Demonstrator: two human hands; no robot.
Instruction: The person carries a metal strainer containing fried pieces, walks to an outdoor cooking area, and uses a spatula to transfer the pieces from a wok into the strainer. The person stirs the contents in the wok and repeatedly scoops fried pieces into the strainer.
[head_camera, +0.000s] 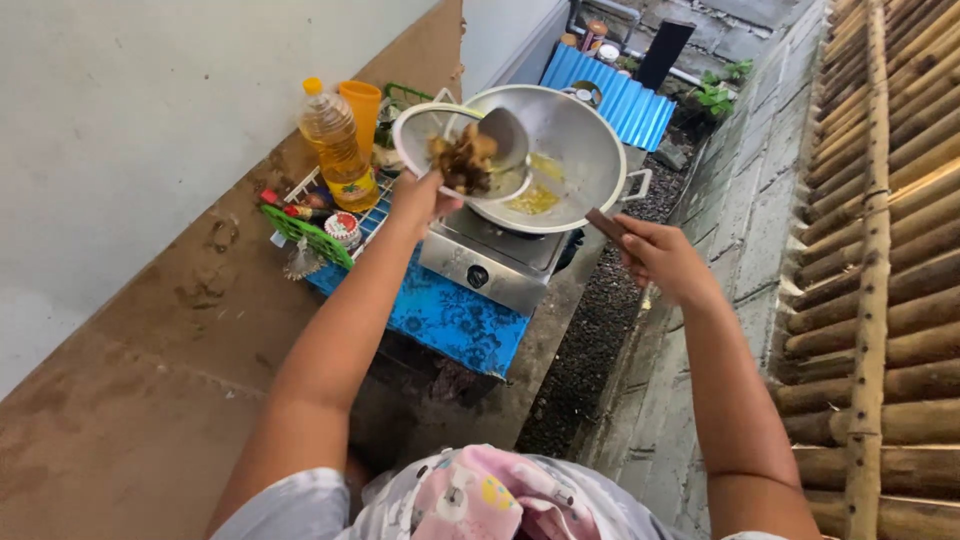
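Observation:
My left hand (420, 198) holds a round wire strainer (455, 155) tilted over a large metal wok (580, 160); brown fried food sits in the strainer. My right hand (662, 258) grips the dark wooden handle of a metal spatula (505, 135), whose blade rests against the food in the strainer. Yellow oil pools in the bottom of the wok. The wok stands on a single-burner steel gas stove (490, 265), which sits on a table with a blue patterned cloth (445, 320).
A bottle of yellow cooking oil (337, 145) and an orange cup (361, 105) stand left of the stove beside a green rack (305, 232) with small items. A bamboo fence (880, 250) and grey block wall run along the right. Gravel lies below.

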